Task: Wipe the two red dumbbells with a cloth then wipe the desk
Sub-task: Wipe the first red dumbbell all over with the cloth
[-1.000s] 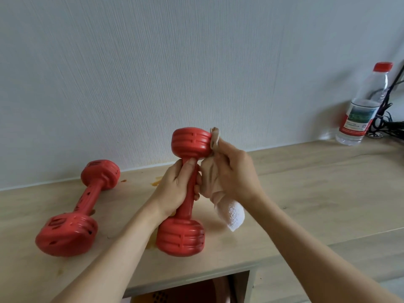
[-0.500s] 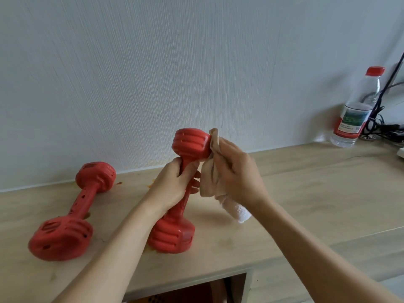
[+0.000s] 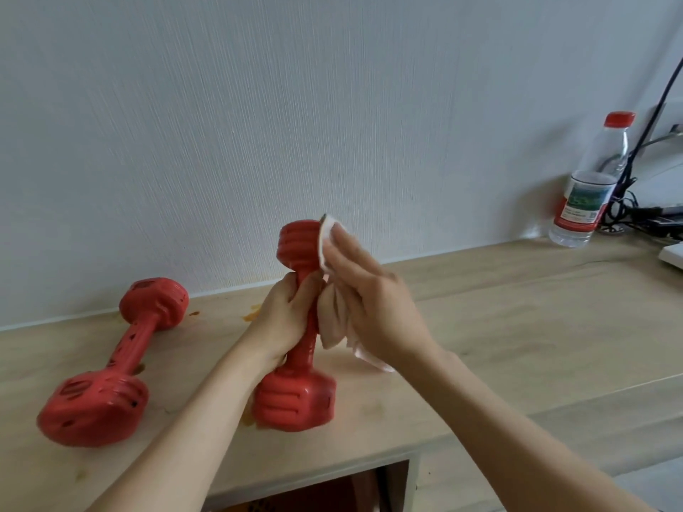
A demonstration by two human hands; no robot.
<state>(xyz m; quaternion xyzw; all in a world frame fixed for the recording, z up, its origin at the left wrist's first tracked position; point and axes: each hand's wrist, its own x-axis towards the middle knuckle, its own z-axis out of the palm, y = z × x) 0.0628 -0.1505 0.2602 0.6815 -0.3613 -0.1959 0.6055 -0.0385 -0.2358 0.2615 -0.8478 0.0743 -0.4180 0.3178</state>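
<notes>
One red dumbbell stands upright on the light wooden desk, its lower head resting on the desk top. My left hand grips its handle. My right hand presses a white cloth against the right side of the dumbbell's upper head and handle; part of the cloth hangs below my palm. The second red dumbbell lies on its side on the desk to the left, untouched.
A plastic water bottle with a red cap stands at the back right by the wall, beside black cables. Orange smears mark the desk near the wall. The desk's front edge runs just below the dumbbells.
The held dumbbell has returned from a tilt to upright. My right hand with the cloth has slid up along the upper head. The camera view shifted slightly left.
</notes>
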